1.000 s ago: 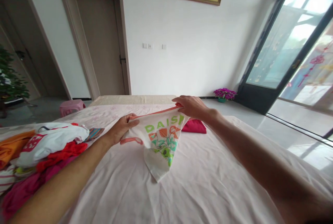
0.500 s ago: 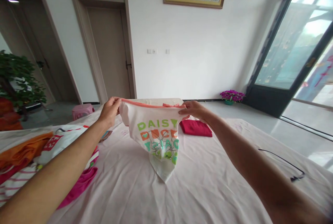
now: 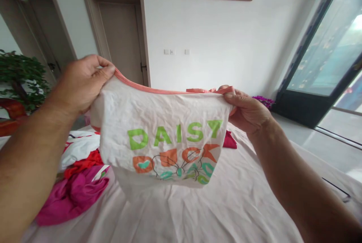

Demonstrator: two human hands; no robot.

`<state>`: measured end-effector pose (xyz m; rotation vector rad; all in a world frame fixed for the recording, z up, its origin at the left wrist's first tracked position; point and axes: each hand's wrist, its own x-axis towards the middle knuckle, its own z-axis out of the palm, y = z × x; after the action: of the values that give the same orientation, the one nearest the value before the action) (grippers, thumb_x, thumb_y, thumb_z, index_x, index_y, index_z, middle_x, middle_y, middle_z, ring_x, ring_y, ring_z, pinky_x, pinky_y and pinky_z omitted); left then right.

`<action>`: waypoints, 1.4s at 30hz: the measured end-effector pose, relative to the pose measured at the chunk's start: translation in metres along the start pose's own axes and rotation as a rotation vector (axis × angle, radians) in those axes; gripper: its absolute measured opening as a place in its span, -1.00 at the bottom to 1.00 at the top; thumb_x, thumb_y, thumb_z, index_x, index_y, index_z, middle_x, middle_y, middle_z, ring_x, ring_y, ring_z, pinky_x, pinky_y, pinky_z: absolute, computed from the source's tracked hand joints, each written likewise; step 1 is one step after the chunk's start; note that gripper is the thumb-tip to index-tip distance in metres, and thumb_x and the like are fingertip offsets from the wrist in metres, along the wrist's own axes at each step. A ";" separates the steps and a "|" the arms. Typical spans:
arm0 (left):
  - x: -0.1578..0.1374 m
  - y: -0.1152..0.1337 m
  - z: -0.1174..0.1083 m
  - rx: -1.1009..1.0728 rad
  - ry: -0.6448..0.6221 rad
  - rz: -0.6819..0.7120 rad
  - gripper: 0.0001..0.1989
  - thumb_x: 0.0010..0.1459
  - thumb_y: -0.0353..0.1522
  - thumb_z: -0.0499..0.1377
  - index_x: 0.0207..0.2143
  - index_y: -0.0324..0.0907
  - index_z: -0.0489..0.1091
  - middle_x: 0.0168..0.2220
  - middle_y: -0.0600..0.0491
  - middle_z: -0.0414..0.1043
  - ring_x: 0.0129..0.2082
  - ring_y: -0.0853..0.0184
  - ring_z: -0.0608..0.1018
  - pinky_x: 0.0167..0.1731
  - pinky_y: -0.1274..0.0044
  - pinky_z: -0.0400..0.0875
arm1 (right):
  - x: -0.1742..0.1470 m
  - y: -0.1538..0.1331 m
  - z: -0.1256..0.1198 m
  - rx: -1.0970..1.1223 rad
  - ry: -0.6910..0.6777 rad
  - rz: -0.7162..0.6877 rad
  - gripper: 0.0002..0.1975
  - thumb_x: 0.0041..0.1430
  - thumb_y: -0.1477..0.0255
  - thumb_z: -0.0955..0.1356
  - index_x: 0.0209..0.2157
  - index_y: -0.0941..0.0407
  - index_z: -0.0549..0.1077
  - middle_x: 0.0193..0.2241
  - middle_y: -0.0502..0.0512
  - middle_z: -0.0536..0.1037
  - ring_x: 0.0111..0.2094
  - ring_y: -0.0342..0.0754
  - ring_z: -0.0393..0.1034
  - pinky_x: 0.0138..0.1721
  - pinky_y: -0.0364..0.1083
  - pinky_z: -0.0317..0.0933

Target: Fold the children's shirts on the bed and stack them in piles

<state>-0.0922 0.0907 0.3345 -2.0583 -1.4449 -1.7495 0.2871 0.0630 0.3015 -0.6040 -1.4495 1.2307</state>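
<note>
Stretched between both hands is a white T-shirt (image 3: 169, 116) with coral neck trim and "DAISY DUCK" printed in green and orange. My left hand (image 3: 85, 81) pinches its upper left edge, thumb and fingers closed on the cloth beside the trim. At the opposite end my right hand (image 3: 244, 109) grips the neckline near the upper right corner. The shirt hangs above the pale bed sheet (image 3: 226, 205), print facing me, its lower part folded back or out of sight. Behind its right side a dark red folded cloth (image 3: 230, 140) partly shows.
On the left lies a clothes pile with a magenta garment (image 3: 73, 194), a red one (image 3: 85, 164) and a white one (image 3: 82, 149). A thin dark rod-like item (image 3: 336, 188) rests at the right. A potted plant (image 3: 19, 81) stands far left; purple flowers (image 3: 263, 101) are by the wall.
Both hands have raised the shirt and brought it closer to me, spreading it wider. Its lower tip, which hung down to the sheet, has swung out of sight. The view has shifted slightly.
</note>
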 end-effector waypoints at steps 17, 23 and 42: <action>-0.106 -0.233 0.211 0.298 -0.433 -0.484 -0.84 0.13 -0.29 0.08 -0.30 -0.11 0.43 -0.28 -0.08 0.54 -0.27 0.19 0.52 -0.31 0.49 0.24 | 0.075 0.268 -0.070 -0.152 0.517 0.429 -0.69 -0.20 0.56 0.45 -0.30 0.15 0.47 -0.34 0.04 0.53 -0.36 -0.15 0.42 -0.30 -0.16 0.31; -0.135 -0.232 0.181 0.281 -0.465 -0.435 -0.82 0.13 -0.25 0.12 -0.26 -0.10 0.42 -0.24 -0.03 0.52 -0.26 0.22 0.51 -0.29 0.52 0.23 | 0.013 0.281 -0.068 -0.244 0.355 0.595 -0.62 -0.15 0.51 0.43 -0.19 0.14 0.44 -0.22 0.11 0.53 -0.34 -0.10 0.46 -0.35 -0.11 0.33; -0.308 -0.075 0.057 0.044 -1.201 -0.058 -0.84 0.22 -0.42 0.02 -0.36 -0.08 0.37 -0.29 0.08 0.46 -0.27 0.31 0.50 -0.24 0.52 0.24 | -0.153 0.228 0.027 -1.099 -0.217 0.375 -0.69 0.05 0.44 0.35 -0.11 0.05 0.50 -0.27 0.11 0.54 -0.19 0.05 0.36 -0.15 -0.05 0.18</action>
<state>-0.0721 -0.0154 0.0308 -3.2097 -1.6399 -0.3080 0.2476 -0.0040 0.0365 -1.5594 -2.2396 0.6731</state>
